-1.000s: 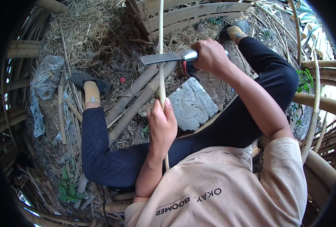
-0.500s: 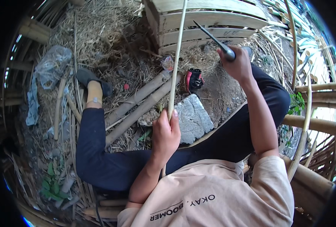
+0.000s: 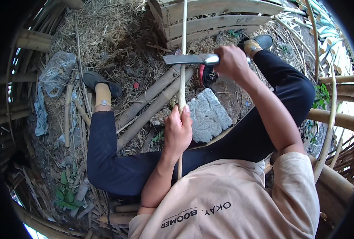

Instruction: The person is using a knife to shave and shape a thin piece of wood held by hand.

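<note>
My left hand is closed round a long pale bamboo stick, thumb pointing up along it. The stick runs from near my shirt out past the far edge of the view. In my right hand is a knife, its broad grey blade pointing left. That blade lies across the stick in this view, well beyond my left hand; whether it touches the wood I cannot tell. My right fingers wrap the handle, which they mostly hide.
A grey stone block lies between my legs. Beyond it are a red and black object and two bamboo poles. A wooden slatted crate stands ahead. A clear plastic bag lies left, and cut bamboo is piled far right.
My right hand has come left and slightly down, bringing the knife from an upward slant beside the stick to level across it. My left hand keeps its hold, a little nearer the stone's top.
</note>
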A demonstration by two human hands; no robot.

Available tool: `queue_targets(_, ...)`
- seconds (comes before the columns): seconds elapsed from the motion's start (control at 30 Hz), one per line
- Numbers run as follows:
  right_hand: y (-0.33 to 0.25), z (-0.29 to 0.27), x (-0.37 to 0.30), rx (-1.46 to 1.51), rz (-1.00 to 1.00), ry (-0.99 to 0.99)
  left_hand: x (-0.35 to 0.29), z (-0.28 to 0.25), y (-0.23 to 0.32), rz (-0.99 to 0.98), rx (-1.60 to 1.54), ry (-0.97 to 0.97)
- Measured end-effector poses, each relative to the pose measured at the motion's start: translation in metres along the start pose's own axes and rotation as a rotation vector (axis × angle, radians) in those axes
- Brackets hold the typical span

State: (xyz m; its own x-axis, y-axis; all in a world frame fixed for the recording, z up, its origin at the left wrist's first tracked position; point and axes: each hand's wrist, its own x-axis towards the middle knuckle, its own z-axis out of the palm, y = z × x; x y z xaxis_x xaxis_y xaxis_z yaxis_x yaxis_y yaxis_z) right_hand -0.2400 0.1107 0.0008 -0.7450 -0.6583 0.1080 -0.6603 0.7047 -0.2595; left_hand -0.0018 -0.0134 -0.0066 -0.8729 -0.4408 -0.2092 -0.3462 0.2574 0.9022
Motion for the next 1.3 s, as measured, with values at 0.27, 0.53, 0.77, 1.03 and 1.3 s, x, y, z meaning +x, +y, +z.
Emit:
queue_targets(0.27, 0.025, -0.007, 0.01, -0.224, 0.165, 0.146, 0.0, 0.005, -0.005, -0.008, -0.075, -0.031)
queue_targets(0.53, 0.022, -0.05, -0.006, 0.248, 0.248, 0.122, 0.001, 0.003, -0.004, 0.012, -0.12, -0.024)
queue_targets(0.77, -0.014, -0.015, -0.016, 0.022, -0.002, -0.131, 0.0, 0.009, -0.006, -0.048, -0.129, -0.046)
queue_targets(1.03, 0.007, -0.003, -0.003, -0.048, -0.005, 0.01, -0.002, 0.014, -0.001, 0.099, 0.127, 0.054)
queue_targets(1.3, 0.064, -0.047, 0.004, 0.177, 0.463, 0.037, -0.01, 0.014, 0.007, 0.059, 0.06, 0.011)
